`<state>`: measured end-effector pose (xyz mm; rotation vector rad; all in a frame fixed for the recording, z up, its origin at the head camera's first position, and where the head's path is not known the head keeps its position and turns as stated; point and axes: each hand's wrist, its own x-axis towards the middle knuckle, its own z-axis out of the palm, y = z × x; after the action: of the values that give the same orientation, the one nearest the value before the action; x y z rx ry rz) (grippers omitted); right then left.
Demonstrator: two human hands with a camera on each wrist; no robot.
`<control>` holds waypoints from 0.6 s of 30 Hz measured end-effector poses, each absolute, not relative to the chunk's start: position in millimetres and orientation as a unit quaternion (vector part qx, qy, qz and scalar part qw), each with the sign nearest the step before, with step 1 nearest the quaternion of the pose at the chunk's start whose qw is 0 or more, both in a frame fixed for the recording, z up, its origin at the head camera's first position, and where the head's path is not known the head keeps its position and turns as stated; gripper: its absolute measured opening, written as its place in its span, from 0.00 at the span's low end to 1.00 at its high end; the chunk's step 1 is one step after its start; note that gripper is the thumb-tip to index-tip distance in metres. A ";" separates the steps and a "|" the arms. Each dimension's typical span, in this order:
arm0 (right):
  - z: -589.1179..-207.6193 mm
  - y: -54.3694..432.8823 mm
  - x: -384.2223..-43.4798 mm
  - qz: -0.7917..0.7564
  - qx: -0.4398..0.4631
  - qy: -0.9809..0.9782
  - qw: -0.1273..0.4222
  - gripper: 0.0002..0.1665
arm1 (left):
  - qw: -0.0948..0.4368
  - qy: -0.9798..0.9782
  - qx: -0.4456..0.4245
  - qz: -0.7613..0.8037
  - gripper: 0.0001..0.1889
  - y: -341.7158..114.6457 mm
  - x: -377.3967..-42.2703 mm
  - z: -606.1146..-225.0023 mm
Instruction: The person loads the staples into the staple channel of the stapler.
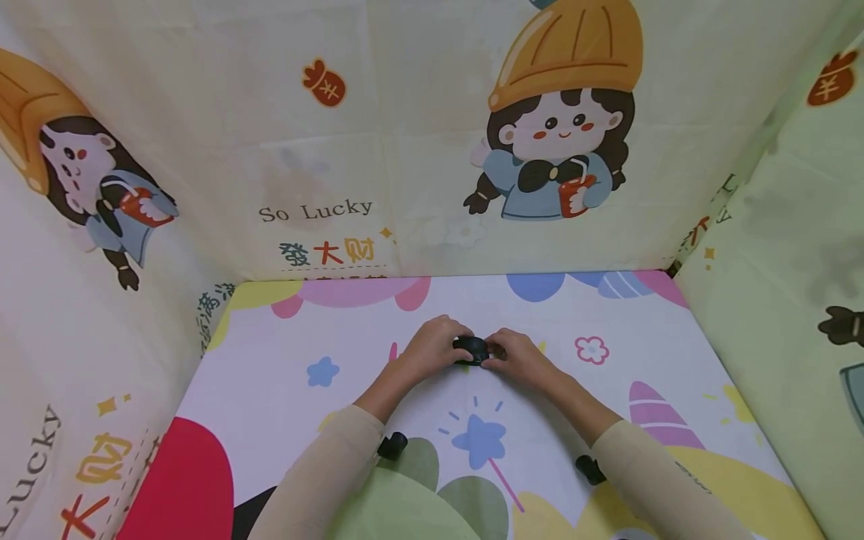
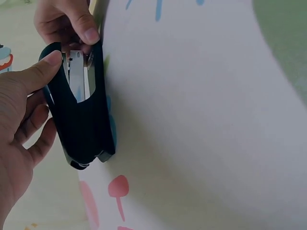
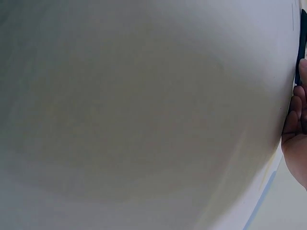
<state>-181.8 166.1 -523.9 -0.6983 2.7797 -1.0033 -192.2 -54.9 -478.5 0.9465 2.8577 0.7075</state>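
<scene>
A black stapler (image 1: 475,349) is between both hands over the far middle of the table. My left hand (image 1: 435,343) grips one side of it, the thumb lying over its top edge in the left wrist view. There the stapler (image 2: 84,124) shows a silver metal strip (image 2: 76,79) through its cut-out. My right hand (image 1: 516,354) pinches the stapler's other end, thumb and fingertips close to the metal; its curled fingers partly hide that end. Only the edge of the right hand (image 3: 297,127) and a dark sliver of the stapler (image 3: 301,48) enter the right wrist view.
The table (image 1: 270,390) wears a white cover printed with coloured shapes. Patterned cloth walls stand behind it (image 1: 418,187) and at both sides. Black wrist devices show beside the left sleeve (image 1: 324,465) and the right sleeve (image 1: 655,472).
</scene>
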 end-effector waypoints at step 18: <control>-525.5 166.5 -179.9 -0.328 -0.225 0.916 0.050 0.18 | 0.054 0.906 0.288 0.304 0.17 -63.4 -191.3 -489.2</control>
<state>-179.9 166.5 -525.5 -0.6858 2.7888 -0.9998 -191.3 -63.4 -489.2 0.8745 2.7529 0.9247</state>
